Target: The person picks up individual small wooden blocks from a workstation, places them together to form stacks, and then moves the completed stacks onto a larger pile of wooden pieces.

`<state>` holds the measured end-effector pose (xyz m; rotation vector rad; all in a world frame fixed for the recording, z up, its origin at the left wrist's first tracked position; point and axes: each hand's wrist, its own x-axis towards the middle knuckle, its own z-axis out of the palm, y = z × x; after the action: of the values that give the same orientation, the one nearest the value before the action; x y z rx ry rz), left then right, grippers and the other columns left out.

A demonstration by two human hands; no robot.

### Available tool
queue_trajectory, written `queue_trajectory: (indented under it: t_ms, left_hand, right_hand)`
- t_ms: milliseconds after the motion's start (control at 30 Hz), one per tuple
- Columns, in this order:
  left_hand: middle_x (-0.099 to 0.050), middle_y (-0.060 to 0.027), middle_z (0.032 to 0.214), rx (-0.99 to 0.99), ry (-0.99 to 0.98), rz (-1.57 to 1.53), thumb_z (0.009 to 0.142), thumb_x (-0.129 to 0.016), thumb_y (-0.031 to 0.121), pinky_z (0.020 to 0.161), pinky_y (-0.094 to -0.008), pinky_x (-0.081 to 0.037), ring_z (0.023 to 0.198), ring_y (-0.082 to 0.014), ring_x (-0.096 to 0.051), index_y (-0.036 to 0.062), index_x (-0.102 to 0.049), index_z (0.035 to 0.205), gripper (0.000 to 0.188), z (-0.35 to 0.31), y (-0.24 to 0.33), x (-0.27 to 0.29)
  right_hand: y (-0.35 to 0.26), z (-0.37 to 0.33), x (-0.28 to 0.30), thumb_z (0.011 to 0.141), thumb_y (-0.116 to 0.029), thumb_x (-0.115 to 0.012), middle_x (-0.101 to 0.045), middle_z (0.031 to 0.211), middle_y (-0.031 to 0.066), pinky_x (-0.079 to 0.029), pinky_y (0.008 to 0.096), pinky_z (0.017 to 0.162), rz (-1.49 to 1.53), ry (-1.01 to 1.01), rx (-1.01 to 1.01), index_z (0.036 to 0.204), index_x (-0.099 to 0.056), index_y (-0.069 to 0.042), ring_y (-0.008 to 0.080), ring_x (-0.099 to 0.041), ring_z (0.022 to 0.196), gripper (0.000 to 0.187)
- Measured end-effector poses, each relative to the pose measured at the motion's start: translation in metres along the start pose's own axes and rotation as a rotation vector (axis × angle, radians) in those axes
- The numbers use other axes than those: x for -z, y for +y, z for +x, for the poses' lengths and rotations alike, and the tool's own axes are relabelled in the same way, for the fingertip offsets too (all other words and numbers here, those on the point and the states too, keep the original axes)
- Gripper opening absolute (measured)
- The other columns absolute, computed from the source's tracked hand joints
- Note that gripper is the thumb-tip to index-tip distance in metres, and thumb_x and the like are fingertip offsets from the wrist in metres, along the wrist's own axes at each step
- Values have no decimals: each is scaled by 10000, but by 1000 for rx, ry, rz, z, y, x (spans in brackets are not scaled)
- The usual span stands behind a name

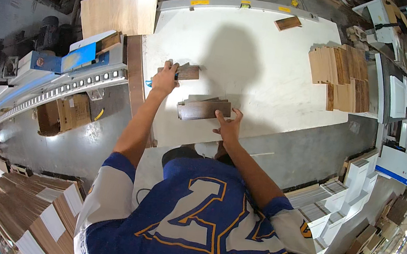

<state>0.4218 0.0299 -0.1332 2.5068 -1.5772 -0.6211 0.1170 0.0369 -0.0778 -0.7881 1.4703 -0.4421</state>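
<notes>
On the white worktop (283,60), my left hand (167,80) is closed around a small tool with blue and dark parts, mostly hidden by the fingers, so its kind is unclear. Beside its fingertips lie short dark-brown wood pieces (189,73). My right hand (228,127) is at the right end of a loose stack of brown wood strips (200,111). Its thumb rests on the front strip, while the index finger is spread away from it. The stack's strips overlap unevenly.
Light and dark wood pieces (348,73) are piled at the table's right. A long level (222,5) runs along the far edge, near one small wood block (288,23). A pale wood panel (120,12) stands far left, above a rail-like machine (70,76). An open cardboard box (68,115) sits on the floor.
</notes>
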Motion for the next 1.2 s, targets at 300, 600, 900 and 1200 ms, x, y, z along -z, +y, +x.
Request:
queue_trajectory:
  t_ms: [300, 600, 900, 1200]
  left_hand:
    - [-686, -177, 1131, 60, 222, -307, 776, -910, 415, 854, -479, -610, 1009, -371, -730, 36, -698, 1233, 630, -74, 80, 84]
    - [-649, -245, 1203, -47, 216, -796, 999, -735, 388, 873, -424, -552, 1060, -343, -691, -15, -581, 1364, 565, -180, 191, 67]
    - [-602, -226, 1243, -175, 76, -506, 1110, -492, 304, 898, -523, -541, 1080, -459, -646, 61, -449, 1548, 504, -207, 191, 132]
    - [-662, -233, 1157, -81, 61, -577, 1110, -492, 270, 878, -522, -553, 1004, -465, -679, 98, -487, 1552, 475, -213, 210, 138]
  right_hand:
    - [0, 10, 43, 964, -508, -774, -519, 1377, 158, -518, 382, 950, -31, -142, 439, 1490, -407, -47, 250, -599, 1147, 790]
    - [-59, -6, 36, 1137, -364, -498, -641, 1385, 105, -506, 368, 1090, 361, -567, 166, 1500, -497, 0, 218, -634, 1245, 514]
    - [-110, -24, 61, 1018, -453, -682, -772, 1018, 158, -576, 391, 856, -305, -530, 568, 1222, -665, -2, 241, -740, 987, 495]
    - [-123, -24, 77, 910, -482, -810, -774, 861, 188, -609, 428, 703, -753, -390, 887, 1126, -696, 48, 325, -769, 724, 584]
